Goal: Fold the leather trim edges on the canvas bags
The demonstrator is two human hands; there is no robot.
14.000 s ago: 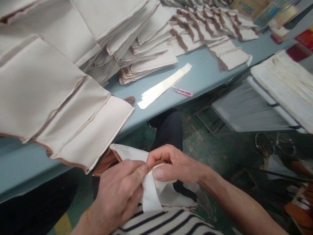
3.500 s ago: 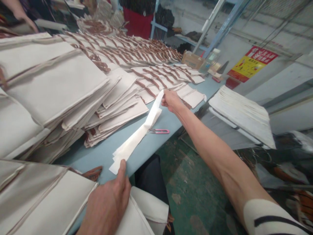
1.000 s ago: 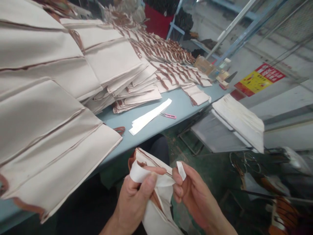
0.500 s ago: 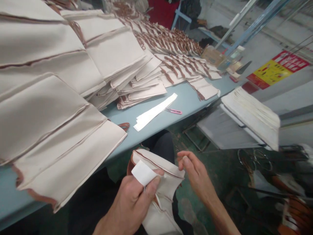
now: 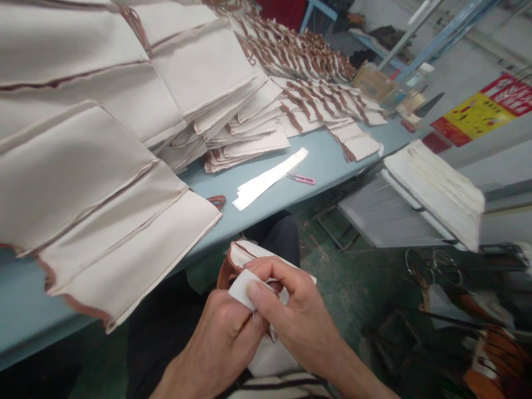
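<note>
Here at six o'clock, the white strip [image 5: 240,290] is pinched by the right hand [image 5: 300,310], grip closed, and clasped below by the left hand [image 5: 222,330], grip closed too; strip-handling above the cream fabric [image 5: 272,360] seems in hand, with steady finger pressure apparently called for next

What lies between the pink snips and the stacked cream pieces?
In the head view, white strips lie on the blue table between the pink snips and the cream pieces.
</note>
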